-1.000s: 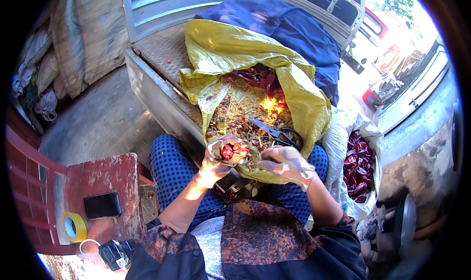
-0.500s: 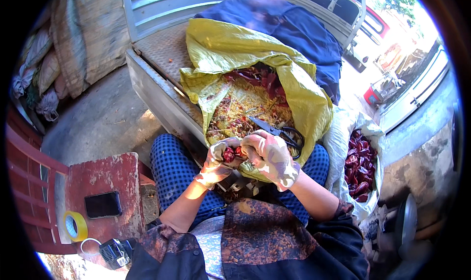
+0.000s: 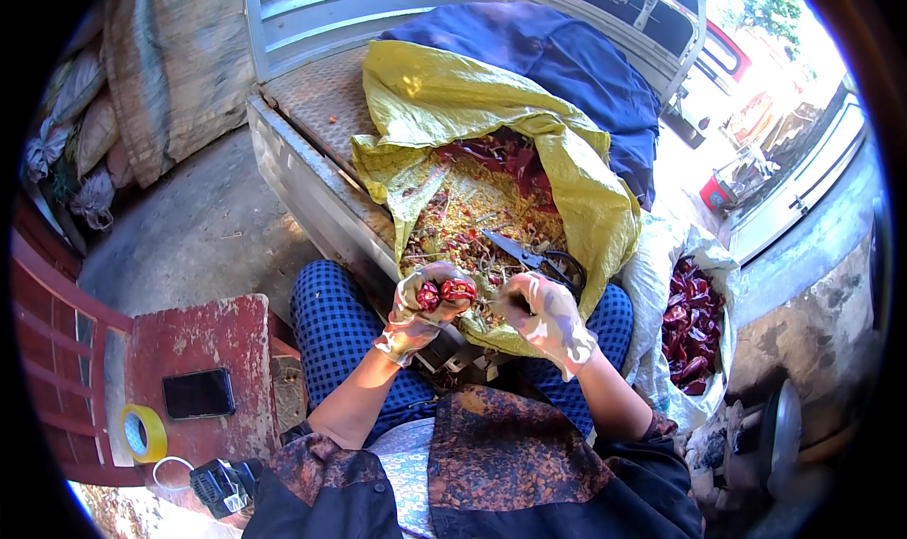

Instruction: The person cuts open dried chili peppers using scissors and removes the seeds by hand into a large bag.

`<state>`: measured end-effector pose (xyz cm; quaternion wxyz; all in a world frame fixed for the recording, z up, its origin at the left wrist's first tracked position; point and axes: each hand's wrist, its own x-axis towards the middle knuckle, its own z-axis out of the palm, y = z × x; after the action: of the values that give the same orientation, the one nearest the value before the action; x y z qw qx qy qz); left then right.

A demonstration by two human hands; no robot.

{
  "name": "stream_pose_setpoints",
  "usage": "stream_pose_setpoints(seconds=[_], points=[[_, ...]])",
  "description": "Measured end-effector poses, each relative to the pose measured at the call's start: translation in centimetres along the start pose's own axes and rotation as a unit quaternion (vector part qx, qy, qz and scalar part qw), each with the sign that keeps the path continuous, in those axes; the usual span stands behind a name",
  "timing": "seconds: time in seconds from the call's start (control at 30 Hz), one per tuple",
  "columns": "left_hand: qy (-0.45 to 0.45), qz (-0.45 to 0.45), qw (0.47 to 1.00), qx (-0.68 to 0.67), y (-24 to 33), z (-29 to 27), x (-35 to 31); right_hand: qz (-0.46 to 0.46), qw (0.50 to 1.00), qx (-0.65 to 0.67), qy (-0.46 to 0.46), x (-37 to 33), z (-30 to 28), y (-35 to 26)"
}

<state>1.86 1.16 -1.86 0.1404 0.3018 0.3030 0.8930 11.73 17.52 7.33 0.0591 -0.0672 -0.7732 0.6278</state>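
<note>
Two red peppers [image 3: 459,291] are held in the gloved left hand [image 3: 412,318], by the near edge of the yellow sack [image 3: 607,220]; the right hand [image 3: 551,319] is curled narrowly nearby, and whether anything is gripped there cannot be told; scissors [image 3: 516,249] are laid on yellow bits [image 3: 480,197] inside the sack

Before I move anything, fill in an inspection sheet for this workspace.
Surface: open yellow woven sack on grey metal vehicle bed, bearing loose yellowish seeds.
Job's things: glossy red peppers, held; black-handled metal scissors on the seeds.
Clutter: black rectangular phone on worn red wooden chair; yellow tape roll nearby.
Hands: mottled-gloved left hand grips the peppers; mottled-gloved right hand apart, curled, contents unclear.
Cables: thin white loop beside black device; cable or strap, unclear.
Surroundings: white woven sack of crimson peppers; navy cloth beyond the yellow sack.
</note>
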Motion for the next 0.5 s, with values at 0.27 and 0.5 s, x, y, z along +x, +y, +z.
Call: stream_pose_setpoints(seconds=[0.27, 0.5], points=[[0.032, -0.165, 0.986, 0.005, -2.3, -0.3, -0.8, -0.276, 0.909, -0.301, 0.082, -1.7, 4.4, -3.4], [0.013, -0.252, 0.931, -0.263, 0.2, 5.7, -1.5, -0.236, 0.899, -0.358, 0.089, -1.6, 4.5, 0.5]])
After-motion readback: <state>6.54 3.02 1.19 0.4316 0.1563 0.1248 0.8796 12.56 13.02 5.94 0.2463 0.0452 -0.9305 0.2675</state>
